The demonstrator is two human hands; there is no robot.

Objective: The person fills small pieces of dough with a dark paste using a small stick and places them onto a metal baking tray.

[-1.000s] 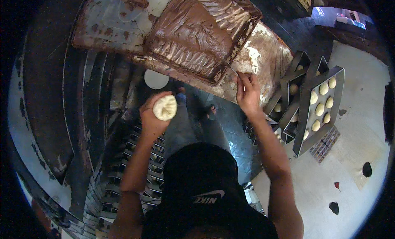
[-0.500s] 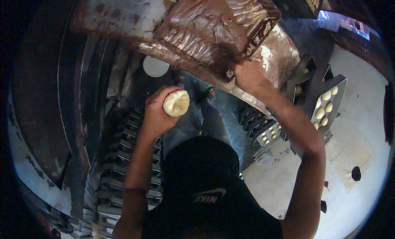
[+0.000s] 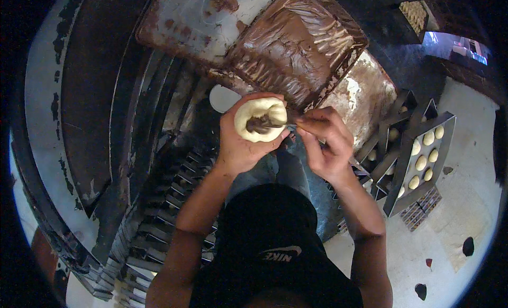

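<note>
My left hand (image 3: 235, 152) cups a round of pale dough (image 3: 242, 113) pressed into a hollow. A dab of brown chocolate filling (image 3: 257, 125) sits in that hollow. Close on the right, my right hand (image 3: 329, 141) pinches a thin dark spreading tool (image 3: 292, 123), whose tip reaches the dough's edge at the filling. The tool's exact shape is mostly hidden by fingers and paste. Beyond both hands lies a mass of chocolate paste (image 3: 293, 40), ridged and smeared, in a shallow tray with a dark coated rim (image 3: 338, 72).
A smeared metal sheet (image 3: 185, 27) adjoins the paste at the far left. Below it stands a white round lid or tub (image 3: 224, 98). At right, stacked dark trays (image 3: 448, 136) carry several dough balls (image 3: 421, 162). Metal racks (image 3: 159, 223) fill the lower left.
My right hand has come back from the chocolate paste to the dough, bringing filling on the tool. My left hand has moved right and up, and filling now lies in the dough's hollow.
</note>
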